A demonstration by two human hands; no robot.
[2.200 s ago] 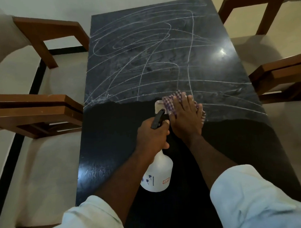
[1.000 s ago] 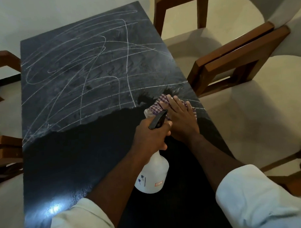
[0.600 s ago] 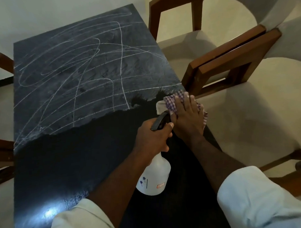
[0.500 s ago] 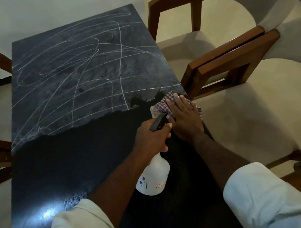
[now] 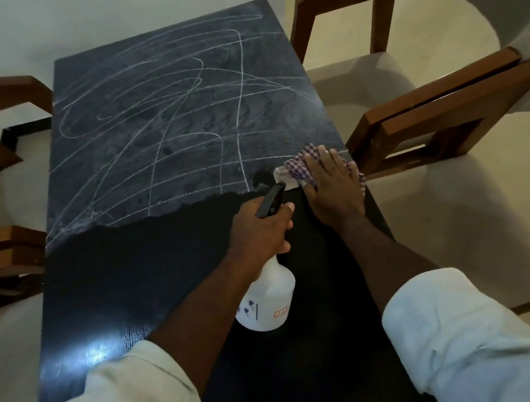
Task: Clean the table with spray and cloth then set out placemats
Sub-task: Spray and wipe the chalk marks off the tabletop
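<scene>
One black table (image 5: 140,280), its far part hazed grey and crossed with white scribbles, its near part wiped to plain glossy black; four wooden chairs (image 5: 434,104) partly in view, two on each side. One white spray bottle (image 5: 267,300) with a black trigger sits over the wiped part, my left hand (image 5: 258,228) wrapped round its neck, contents hidden by the opaque plastic. One purple-checked cloth (image 5: 298,169) lies at the table's right edge on the scribble line, my right hand (image 5: 332,192) flat on it, fingers straight and slightly spread.

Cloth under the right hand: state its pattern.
The cloth is purple-and-white checked, seen in the head view.
</scene>
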